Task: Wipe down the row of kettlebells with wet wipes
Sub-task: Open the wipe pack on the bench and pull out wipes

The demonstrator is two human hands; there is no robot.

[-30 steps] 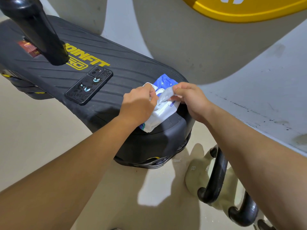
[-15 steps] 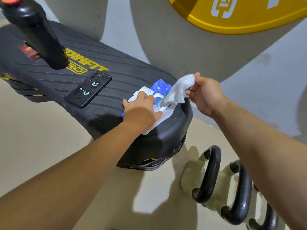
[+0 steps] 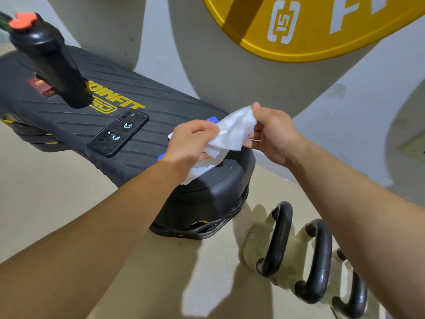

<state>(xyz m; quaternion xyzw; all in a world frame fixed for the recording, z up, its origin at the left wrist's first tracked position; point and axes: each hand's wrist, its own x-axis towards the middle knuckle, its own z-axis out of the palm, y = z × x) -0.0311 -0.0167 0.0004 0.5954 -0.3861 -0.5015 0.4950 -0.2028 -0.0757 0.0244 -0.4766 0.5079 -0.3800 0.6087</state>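
both arms outstretched, left hand and right hand each pinching the white wet wipe above the wipes pack

The scene is lit brightly and fairly evenly, seemingly from above. Broad, soft-edged grey shadows are thrown on the pale wall beneath the yellow plate. Softer shadows of the forearms are laid across the beige floor, with a lighter patch between them. Glossy highlights are seen on the black kettlebell handles and on the black post at upper left. The white wipe is nearly washed out, its folds barely resolved. Strong wide-angle distortion is shown: the forearms are stretched toward the lower corners and straight lines are bowed. Detail is slightly softened at the edges, while the centre is rendered sharply.
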